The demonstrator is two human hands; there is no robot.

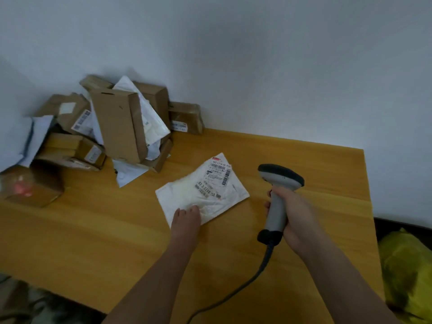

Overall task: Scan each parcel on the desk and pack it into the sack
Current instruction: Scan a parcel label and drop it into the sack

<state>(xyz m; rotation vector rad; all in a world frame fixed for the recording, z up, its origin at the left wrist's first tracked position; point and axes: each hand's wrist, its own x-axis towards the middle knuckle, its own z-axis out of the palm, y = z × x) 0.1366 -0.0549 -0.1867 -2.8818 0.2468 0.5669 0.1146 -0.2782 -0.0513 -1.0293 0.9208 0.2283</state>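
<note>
A white soft mailer parcel [205, 190] lies flat in the middle of the wooden desk [93, 242], its barcode label facing up. My left hand [185, 220] rests on the mailer's near corner with the fingertips on it. My right hand [292, 216] grips the grey handle of a barcode scanner [279, 183], whose dark head sits to the right of the mailer. The scanner's cable [245, 284] trails toward the desk's near edge. A yellow-green sack [406, 274] sits on the floor beyond the desk's right edge.
A pile of brown cardboard boxes and white mailers [117, 127] fills the desk's far left corner against the wall. A taped brown box [30, 183] with a red glow on it stands at the left edge.
</note>
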